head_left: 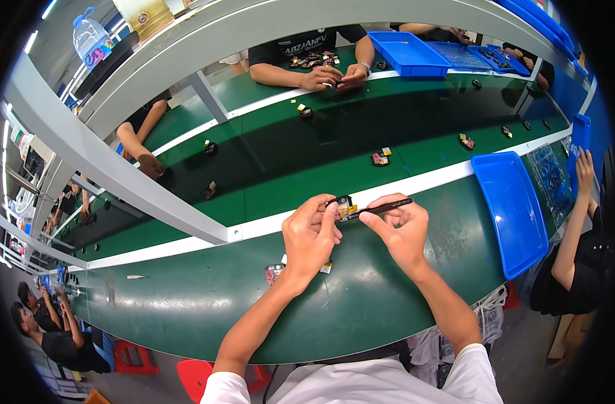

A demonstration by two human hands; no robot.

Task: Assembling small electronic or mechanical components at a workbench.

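My left hand (309,232) grips a small electronic assembly (346,205) with a black frame and red, yellow and silver parts, raised over the green bench. In my right hand (402,232) are black tweezers (387,207), pinched between thumb and fingers, their tip at the assembly's right side. Under my left wrist, on the bench, lies a similar assembly with red parts (274,273), partly covered by the forearm. A small dark and yellow piece (326,267) shows just right of that wrist.
Beyond a white rail, several assemblies (381,157) sit on a green conveyor belt (287,178). A blue tray (513,215) stands on the bench to the right. A grey metal post (139,175) slants down at left. A co-worker's hands (334,79) work across the belt.
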